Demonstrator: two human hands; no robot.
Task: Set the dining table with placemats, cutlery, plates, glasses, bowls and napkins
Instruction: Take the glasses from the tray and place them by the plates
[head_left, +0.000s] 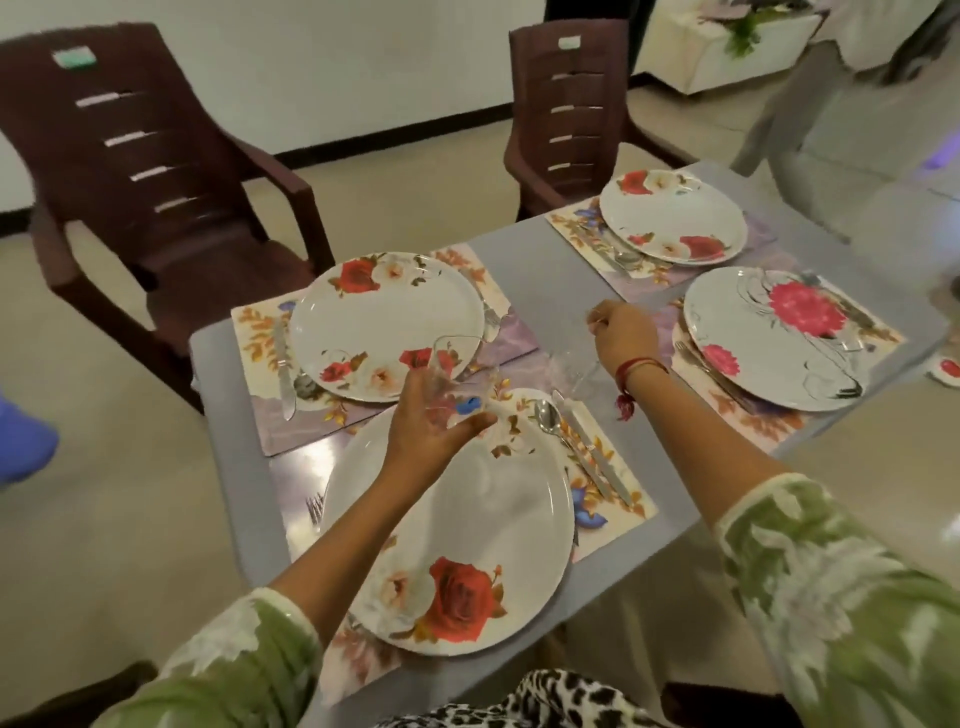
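Four floral placemats lie on the grey table (540, 270), each under a white flowered plate: the near plate (467, 519), far-left plate (384, 322), far-right plate (672, 215) and right plate (769, 338). A spoon and knife (582, 441) lie right of the near plate, and a fork (314, 509) lies to its left. My left hand (431, 421) grips a clear glass (447, 364) above the near plate's far edge. Over the table's middle, my right hand (621, 332) holds a second clear glass (571, 364) by its rim; that glass is blurred.
Two brown plastic chairs stand behind the table, one at the far left (156, 182) and one at the far middle (566, 104). A white cabinet (727, 47) stands at the back right. A small flowered dish (948, 369) shows at the right edge.
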